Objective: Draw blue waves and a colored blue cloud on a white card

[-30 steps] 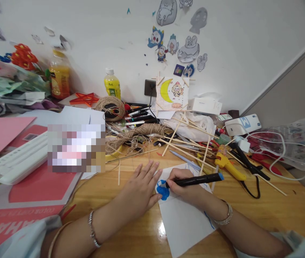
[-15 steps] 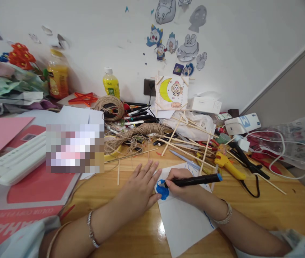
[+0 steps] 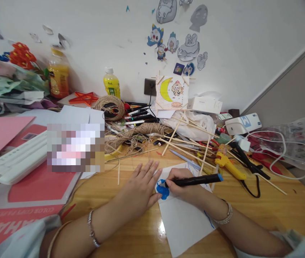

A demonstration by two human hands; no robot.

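A black marker (image 3: 195, 180) with a blue end is gripped in my right hand (image 3: 182, 184), its tip down at a blue coloured patch (image 3: 163, 191) on a white sheet of paper (image 3: 184, 225). A small white spot shows inside the blue. Blue wavy lines run along the paper's right and upper edges, partly covered by my right hand and wrist. My left hand (image 3: 141, 186) lies flat with fingers stretched out, on the table and against the paper's left edge beside the blue patch.
Bamboo sticks (image 3: 174, 134), a yellow glue gun (image 3: 229, 163) and twine (image 3: 111, 107) clutter the table's back. A white power strip (image 3: 15, 161) and red paper pack (image 3: 42, 190) lie left. Two bottles (image 3: 111, 84) and a framed moon picture (image 3: 172, 89) stand by the wall.
Both hands and the paper stay nearly in place. The marker remains at the blue patch; the view has shifted very slightly.
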